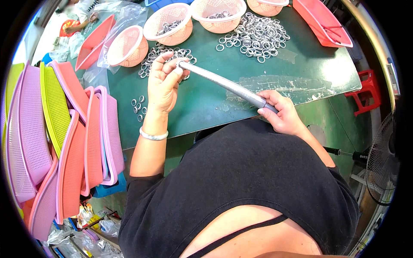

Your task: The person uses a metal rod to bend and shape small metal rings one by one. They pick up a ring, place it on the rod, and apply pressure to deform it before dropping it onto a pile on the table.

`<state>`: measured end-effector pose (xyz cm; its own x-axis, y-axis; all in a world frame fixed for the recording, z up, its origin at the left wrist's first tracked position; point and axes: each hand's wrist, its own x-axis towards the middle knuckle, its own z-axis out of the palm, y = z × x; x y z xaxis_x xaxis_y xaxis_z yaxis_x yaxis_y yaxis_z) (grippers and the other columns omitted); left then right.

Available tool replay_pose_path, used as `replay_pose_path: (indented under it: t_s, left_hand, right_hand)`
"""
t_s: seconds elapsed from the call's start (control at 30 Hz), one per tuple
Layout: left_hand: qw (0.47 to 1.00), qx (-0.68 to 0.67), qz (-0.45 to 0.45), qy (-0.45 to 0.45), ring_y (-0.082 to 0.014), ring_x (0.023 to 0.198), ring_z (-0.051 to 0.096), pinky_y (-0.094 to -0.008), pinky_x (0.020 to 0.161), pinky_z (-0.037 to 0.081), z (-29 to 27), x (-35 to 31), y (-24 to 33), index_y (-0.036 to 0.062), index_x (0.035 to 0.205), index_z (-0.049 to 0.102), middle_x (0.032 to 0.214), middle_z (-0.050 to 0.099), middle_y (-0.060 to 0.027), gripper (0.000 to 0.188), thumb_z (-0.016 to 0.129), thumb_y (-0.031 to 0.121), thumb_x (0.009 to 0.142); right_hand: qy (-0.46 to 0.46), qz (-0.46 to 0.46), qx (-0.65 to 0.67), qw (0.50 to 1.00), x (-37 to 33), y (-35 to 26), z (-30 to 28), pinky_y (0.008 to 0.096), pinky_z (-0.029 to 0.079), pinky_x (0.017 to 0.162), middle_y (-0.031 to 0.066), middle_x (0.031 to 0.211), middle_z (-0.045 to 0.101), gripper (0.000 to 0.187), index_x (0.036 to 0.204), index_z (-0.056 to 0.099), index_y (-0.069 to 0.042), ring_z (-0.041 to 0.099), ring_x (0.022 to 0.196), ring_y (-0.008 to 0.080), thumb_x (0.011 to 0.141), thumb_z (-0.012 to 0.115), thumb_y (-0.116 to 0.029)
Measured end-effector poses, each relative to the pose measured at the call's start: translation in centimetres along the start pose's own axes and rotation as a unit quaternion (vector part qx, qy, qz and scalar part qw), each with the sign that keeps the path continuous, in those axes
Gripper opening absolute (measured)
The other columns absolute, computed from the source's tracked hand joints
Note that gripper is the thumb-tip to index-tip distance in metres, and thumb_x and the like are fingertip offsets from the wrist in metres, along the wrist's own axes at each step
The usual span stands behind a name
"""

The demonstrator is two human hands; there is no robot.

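Note:
My right hand [282,112] is closed round the dark grey handle of a ring mandrel [223,84], a long tapered silver rod. The rod slants up to the left over the table, its thin end at my left hand [164,84]. There my left thumb and finger pinch what looks like a small metal ring at the tip, mostly hidden by the fingers. Behind my left hand lies a pile of metal rings [150,60], partly covered by it. A few loose rings [138,107] sit near its wrist. A larger heap of rings [260,36] lies farther right.
Pink baskets [129,46] line the far side of the green table [198,114], some holding rings. A red tray [316,21] stands far right. Stacked coloured baskets [81,142] crowd the left. A red stool [368,92] and a fan [383,159] stand right. Another person's arm [79,26] shows far left.

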<state>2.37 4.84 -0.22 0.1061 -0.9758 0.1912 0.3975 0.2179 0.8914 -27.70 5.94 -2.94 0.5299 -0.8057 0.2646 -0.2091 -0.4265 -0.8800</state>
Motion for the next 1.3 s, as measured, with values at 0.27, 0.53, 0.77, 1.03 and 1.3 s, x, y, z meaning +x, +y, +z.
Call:
replay_pose_path:
  t_s: [0.27,0.53,0.77,1.03,1.3]
  left_hand:
    - [0.993,0.011,-0.047,-0.111,-0.0147,0.092,0.058,-0.0259,0.082,0.048,0.5,0.2,-0.2,0.0033,0.130,0.034,0.102,0.060,-0.0116,0.063,0.063,-0.004,0.075]
    - [0.986,-0.006,-0.086,-0.146,-0.0135,0.092,0.058,-0.0237,0.081,0.046,2.3,-0.1,-0.6,0.0032,0.133,0.033,0.100,0.061,-0.0107,0.075,0.070,-0.004,0.068]
    - [0.984,0.001,-0.066,-0.168,-0.0146,0.091,0.058,-0.0255,0.079,0.047,2.5,-0.4,-0.3,0.0022,0.133,0.029,0.100,0.061,-0.0123,0.075,0.068,-0.007,0.070]
    - [0.992,-0.011,0.123,0.025,-0.0176,0.087,0.057,-0.0253,0.076,0.047,-0.9,4.3,1.9,-0.0008,0.126,0.036,0.096,0.058,-0.0126,0.052,0.060,-0.003,0.079]
    - [0.692,0.671,0.225,0.140,-0.0254,0.073,0.059,-0.0337,0.069,0.047,-3.2,9.6,3.4,0.0023,0.099,0.060,0.086,0.062,-0.0142,0.035,0.069,0.021,0.070]
  right_hand:
    - [0.005,-0.018,-0.016,1.000,0.3,-0.4,0.0,0.0285,0.044,0.061,0.0101,0.078,0.058,0.030,0.104,0.052,-0.002,0.058,0.066,0.0215,0.076,0.063,-0.005]
    - [0.029,-0.068,-0.109,0.991,0.6,-0.9,0.2,0.0322,0.047,0.063,0.0128,0.086,0.061,0.034,0.106,0.052,-0.002,0.061,0.073,0.0287,0.074,0.064,-0.007]
    - [0.040,-0.098,-0.132,0.986,0.4,-0.4,0.2,0.0327,0.048,0.063,0.0135,0.088,0.061,0.036,0.107,0.052,-0.002,0.062,0.074,0.0300,0.073,0.065,-0.007]
    - [0.054,-0.036,-0.074,0.995,0.2,-0.3,0.0,0.0290,0.047,0.064,0.0124,0.083,0.061,0.032,0.106,0.052,0.000,0.062,0.072,0.0231,0.075,0.063,-0.003]
    - [0.089,0.008,-0.015,0.996,0.2,-0.1,0.4,0.0252,0.045,0.065,0.0105,0.077,0.059,0.029,0.105,0.052,0.001,0.058,0.069,0.0160,0.077,0.061,-0.001]
